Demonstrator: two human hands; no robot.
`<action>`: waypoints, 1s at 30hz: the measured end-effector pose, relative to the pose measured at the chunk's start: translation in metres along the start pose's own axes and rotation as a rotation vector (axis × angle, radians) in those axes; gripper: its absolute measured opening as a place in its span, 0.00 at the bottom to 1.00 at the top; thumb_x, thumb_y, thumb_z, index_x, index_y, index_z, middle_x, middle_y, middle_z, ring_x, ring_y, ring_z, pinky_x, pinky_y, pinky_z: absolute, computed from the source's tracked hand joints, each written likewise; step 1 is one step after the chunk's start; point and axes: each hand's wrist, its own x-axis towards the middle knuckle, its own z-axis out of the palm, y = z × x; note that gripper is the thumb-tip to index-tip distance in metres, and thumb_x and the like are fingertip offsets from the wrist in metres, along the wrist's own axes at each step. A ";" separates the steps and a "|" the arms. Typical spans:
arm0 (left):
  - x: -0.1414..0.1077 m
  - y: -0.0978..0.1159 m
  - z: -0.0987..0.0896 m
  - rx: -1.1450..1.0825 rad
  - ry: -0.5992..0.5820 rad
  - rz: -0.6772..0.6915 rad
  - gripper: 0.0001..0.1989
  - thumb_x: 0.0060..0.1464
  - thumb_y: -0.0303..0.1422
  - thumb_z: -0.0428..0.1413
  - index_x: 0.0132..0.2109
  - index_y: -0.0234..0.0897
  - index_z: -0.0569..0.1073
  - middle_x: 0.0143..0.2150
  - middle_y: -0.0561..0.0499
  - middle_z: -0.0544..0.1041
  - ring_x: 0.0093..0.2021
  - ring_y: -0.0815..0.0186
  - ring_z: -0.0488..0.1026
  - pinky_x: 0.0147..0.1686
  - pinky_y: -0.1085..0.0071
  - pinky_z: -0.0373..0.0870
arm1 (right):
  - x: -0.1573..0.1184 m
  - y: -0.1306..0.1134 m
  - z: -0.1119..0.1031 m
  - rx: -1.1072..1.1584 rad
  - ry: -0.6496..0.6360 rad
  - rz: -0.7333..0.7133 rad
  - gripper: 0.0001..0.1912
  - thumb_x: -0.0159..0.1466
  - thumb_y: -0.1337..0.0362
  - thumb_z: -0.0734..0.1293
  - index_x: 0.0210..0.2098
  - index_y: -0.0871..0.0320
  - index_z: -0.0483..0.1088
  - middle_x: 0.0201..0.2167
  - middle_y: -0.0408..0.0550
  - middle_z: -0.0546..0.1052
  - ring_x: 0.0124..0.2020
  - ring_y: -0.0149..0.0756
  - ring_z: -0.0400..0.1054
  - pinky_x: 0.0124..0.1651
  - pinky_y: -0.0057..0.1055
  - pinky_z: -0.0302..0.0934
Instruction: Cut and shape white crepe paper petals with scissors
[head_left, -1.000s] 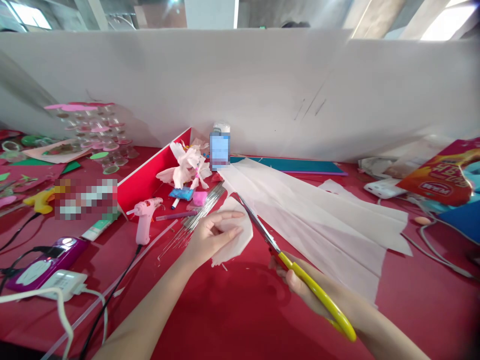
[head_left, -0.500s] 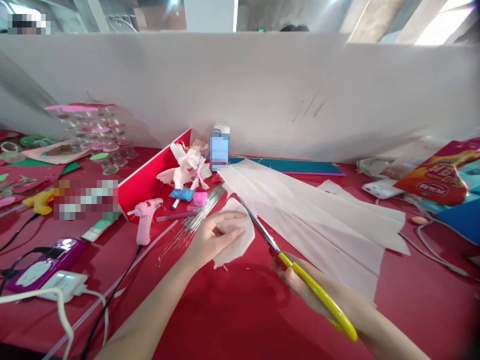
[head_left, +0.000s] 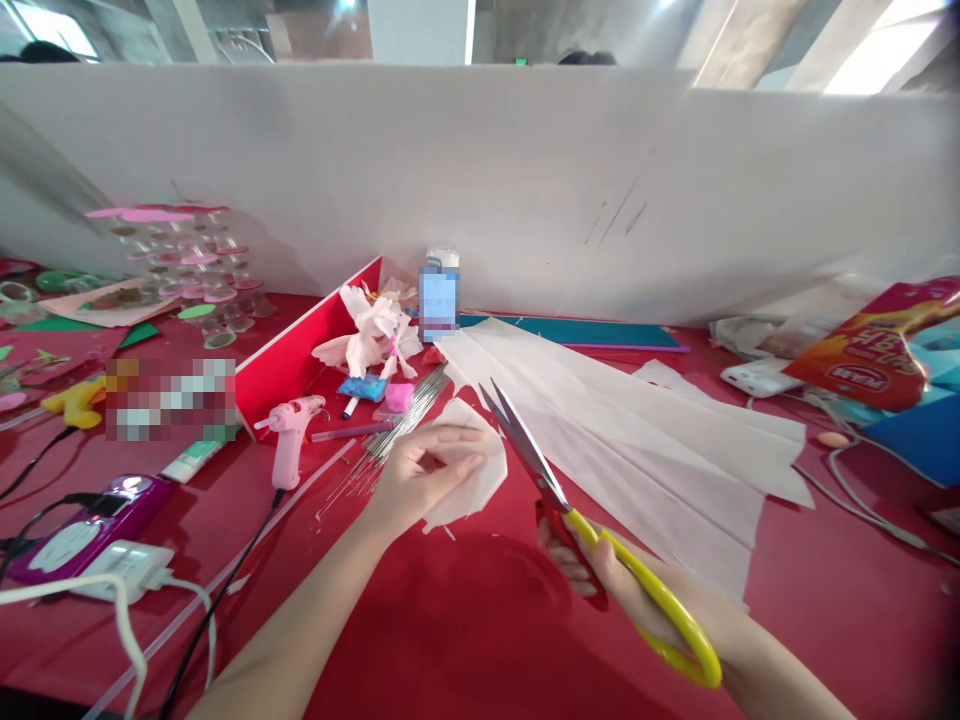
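A small white paper piece (head_left: 480, 480) with a cut, rounded outline is pinched in my left hand (head_left: 431, 465), between thumb and fingers. My right hand (head_left: 592, 565) grips large scissors (head_left: 645, 590) with yellow and red handles. Their blades are parted and point up and left, just right of the small piece. Behind the scissors, long sheets of white paper (head_left: 615, 420) spread over the red table (head_left: 450, 640). Thin metal wires (head_left: 409, 420) lie beyond my left hand.
A pink glue gun (head_left: 289, 440), a purple power strip (head_left: 97, 525) and cables are at left. White paper petals (head_left: 367, 330) lie by a red board (head_left: 300, 350). A phone (head_left: 439, 303) stands at the wall. A red packet (head_left: 862, 350) is at right.
The scissor blades have opened and moved slightly right, away from the small paper piece. My right hand's fingers have spread with the handles. My left hand has barely moved.
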 end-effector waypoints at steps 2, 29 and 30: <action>-0.001 -0.001 -0.001 -0.084 0.023 -0.023 0.07 0.47 0.38 0.65 0.36 0.44 0.81 0.39 0.51 0.82 0.40 0.62 0.77 0.38 0.69 0.74 | 0.006 0.002 0.003 0.150 -0.078 -0.008 0.32 0.62 0.33 0.52 0.41 0.55 0.64 0.29 0.42 0.57 0.28 0.32 0.50 0.33 0.31 0.53; 0.001 0.004 -0.001 -0.396 -0.245 -0.363 0.15 0.40 0.35 0.69 0.38 0.39 0.80 0.30 0.52 0.79 0.25 0.71 0.73 0.25 0.77 0.70 | 0.024 0.030 0.013 0.849 -0.303 0.116 0.46 0.43 0.23 0.57 0.36 0.60 0.66 0.27 0.41 0.57 0.25 0.27 0.47 0.29 0.28 0.45; 0.001 0.003 -0.001 -0.360 -0.267 -0.361 0.15 0.41 0.35 0.68 0.40 0.39 0.80 0.32 0.52 0.80 0.27 0.71 0.74 0.26 0.77 0.70 | 0.021 0.027 0.014 0.819 -0.303 0.105 0.45 0.44 0.24 0.58 0.37 0.60 0.66 0.27 0.41 0.57 0.25 0.27 0.48 0.30 0.28 0.46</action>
